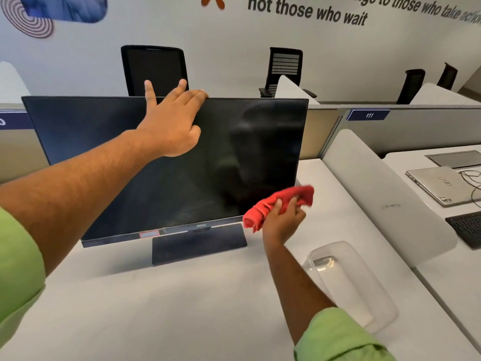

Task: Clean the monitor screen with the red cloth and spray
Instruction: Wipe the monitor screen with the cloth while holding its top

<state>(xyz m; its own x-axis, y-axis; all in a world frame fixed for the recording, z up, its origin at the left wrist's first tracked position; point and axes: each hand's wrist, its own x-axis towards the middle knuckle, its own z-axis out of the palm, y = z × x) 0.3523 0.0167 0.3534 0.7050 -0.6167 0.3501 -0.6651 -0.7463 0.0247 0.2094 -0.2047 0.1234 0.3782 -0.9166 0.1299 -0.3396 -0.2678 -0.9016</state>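
Observation:
A black monitor (125, 162) stands on a white desk (161, 308), its screen dark and smeared. My left hand (171, 121) holds the monitor's top edge near the middle: two fingers lie over the edge, two stick up behind it, and the thumb presses on the screen front. My right hand (282, 217) grips a bunched red cloth (273, 204) at the screen's lower right corner, just off the glass. No spray bottle is in view.
A clear plastic container (351, 285) sits on the desk right of my right forearm. Behind a white divider (369, 194) lie a closed laptop (437, 183), cables and a keyboard (466, 227). Black office chairs (156, 69) stand behind the monitor.

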